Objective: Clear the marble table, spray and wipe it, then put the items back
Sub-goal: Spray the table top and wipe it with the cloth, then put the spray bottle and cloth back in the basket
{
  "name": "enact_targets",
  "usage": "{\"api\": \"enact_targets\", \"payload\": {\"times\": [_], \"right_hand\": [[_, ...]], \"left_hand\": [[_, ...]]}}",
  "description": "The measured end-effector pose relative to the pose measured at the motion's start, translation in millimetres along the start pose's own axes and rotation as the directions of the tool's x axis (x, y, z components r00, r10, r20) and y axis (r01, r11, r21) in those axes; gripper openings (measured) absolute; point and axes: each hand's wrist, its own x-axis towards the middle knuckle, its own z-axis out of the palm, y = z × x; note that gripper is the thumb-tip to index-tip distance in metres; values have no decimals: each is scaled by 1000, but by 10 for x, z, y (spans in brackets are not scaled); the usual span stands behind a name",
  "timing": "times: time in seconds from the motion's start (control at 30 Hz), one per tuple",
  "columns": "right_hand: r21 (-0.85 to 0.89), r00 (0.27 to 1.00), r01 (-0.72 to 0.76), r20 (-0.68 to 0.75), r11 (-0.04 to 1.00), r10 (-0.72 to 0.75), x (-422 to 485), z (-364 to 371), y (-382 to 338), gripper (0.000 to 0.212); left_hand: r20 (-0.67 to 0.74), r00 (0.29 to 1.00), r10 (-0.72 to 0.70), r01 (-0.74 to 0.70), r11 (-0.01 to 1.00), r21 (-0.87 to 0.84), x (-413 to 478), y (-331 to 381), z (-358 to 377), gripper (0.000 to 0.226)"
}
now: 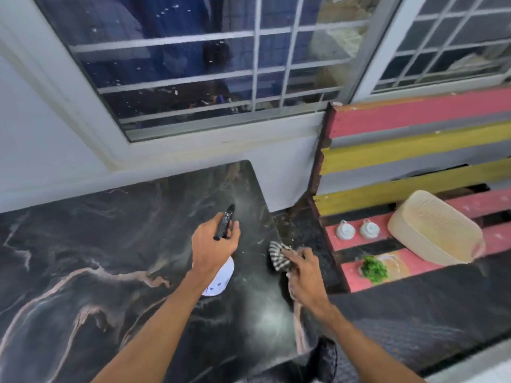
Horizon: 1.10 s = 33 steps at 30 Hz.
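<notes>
The black marble table (96, 244) with pale veins fills the lower left. My left hand (213, 244) grips a white spray bottle (218, 280) by its black trigger head, nozzle pointing toward the table's far right corner, where a faint mist hangs. My right hand (301, 269) holds a black-and-white striped cloth (278, 257) bunched at the table's right edge. On the pink and yellow slatted bench (414, 131) to the right lie two white cups (345, 230), a cream woven basket (434, 230) and a small green plant (373, 268) on a pale mat.
A barred window (221, 64) and white wall stand behind the table. A dark speckled floor gap (301, 228) separates table and bench. A dark surface (414, 308) runs along the lower right.
</notes>
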Motion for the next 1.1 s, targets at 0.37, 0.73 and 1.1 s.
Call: {"api": "enact_targets", "payload": {"times": [0.37, 0.73, 1.1], "right_hand": [[69, 984, 22, -176, 997, -9, 38, -2067, 1142, 60], [208, 866, -320, -332, 925, 374, -559, -3799, 2950, 55], [219, 796, -493, -276, 842, 538, 158, -4176, 4241, 55]], "left_hand": [[76, 989, 129, -132, 991, 26, -821, 1685, 1676, 29], [320, 877, 358, -302, 929, -213, -1299, 3218, 3646, 31], [484, 790, 377, -210, 907, -365, -758, 3695, 5443, 26]]}}
